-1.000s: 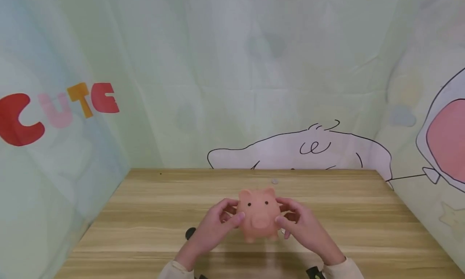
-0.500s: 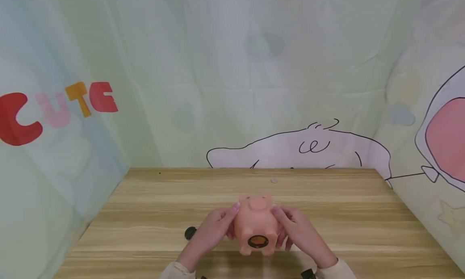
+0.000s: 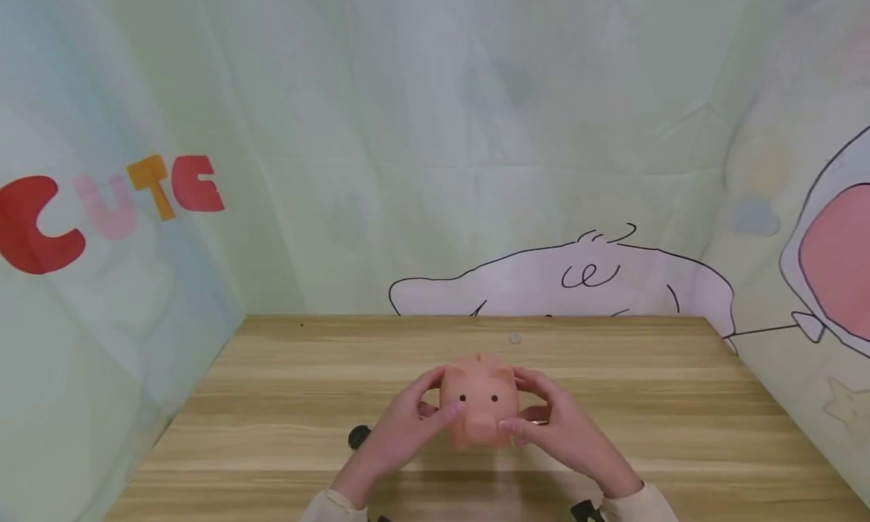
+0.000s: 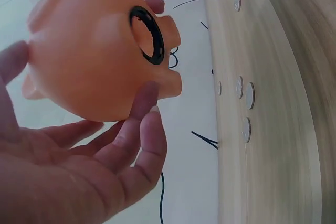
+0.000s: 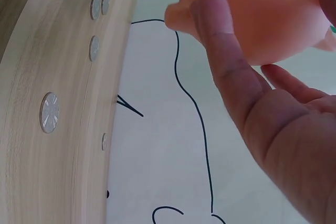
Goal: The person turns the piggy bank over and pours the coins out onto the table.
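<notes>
A pink piggy bank (image 3: pixel 479 401) is held above the wooden table (image 3: pixel 285 371), its snout towards me and tilted downward. My left hand (image 3: pixel 410 420) grips one side of it, thumb near the face. On the other side my right hand (image 3: pixel 566 425) grips it the same way. The left wrist view reveals the belly hole with its black rim (image 4: pixel 156 32); no cover sits in it. Beside my left forearm lies a round black plug-like piece (image 3: pixel 358 436). Several silver coins (image 4: pixel 250 96) lie on the table, mostly hidden from the head view.
One coin (image 3: pixel 515 339) lies near the table's back edge. Another large coin (image 5: pixel 50 113) appears in the right wrist view. A printed cloth backdrop (image 3: pixel 421 167) stands behind the table and along both sides.
The piggy bank tipped back, showing its belly hole to the head camera, then tipped forward again so its face and top now show. Both hands turned with it and kept their hold.
</notes>
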`<action>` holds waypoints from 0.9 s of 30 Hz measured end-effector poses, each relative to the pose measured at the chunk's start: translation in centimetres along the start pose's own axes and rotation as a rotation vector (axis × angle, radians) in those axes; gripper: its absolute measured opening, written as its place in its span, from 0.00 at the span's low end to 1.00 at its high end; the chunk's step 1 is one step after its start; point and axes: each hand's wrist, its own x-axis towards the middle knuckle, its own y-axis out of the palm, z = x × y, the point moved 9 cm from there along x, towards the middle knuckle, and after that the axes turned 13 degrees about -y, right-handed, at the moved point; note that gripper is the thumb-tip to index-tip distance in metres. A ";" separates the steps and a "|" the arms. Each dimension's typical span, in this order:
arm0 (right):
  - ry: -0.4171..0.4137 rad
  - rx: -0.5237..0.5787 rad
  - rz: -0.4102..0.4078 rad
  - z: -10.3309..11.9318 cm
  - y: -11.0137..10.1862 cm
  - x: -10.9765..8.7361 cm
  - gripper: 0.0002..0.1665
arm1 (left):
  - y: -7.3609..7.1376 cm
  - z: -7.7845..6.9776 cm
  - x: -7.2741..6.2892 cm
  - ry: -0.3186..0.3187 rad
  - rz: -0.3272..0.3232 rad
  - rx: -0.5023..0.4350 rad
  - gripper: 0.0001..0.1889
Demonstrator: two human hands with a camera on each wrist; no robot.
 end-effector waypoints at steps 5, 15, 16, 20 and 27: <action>-0.104 0.014 0.023 0.6 0.1 0.1 0.50 | -0.1 -0.2 -0.5 0.034 0.006 -0.057 0.42; -0.127 0.032 0.026 0.9 0.1 0.2 0.55 | -0.3 -1.0 -0.7 0.112 -0.004 -0.061 0.44; -0.126 0.025 0.024 1.0 0.1 0.2 0.55 | -0.3 -0.9 -0.7 0.114 -0.004 -0.064 0.44; -0.193 -0.022 0.000 1.6 0.1 0.3 0.55 | -0.3 -1.1 -0.6 0.153 -0.014 -0.082 0.46; -0.412 -0.124 -0.059 3.4 0.5 0.4 0.57 | -0.4 -2.2 -1.0 0.312 -0.047 -0.098 0.50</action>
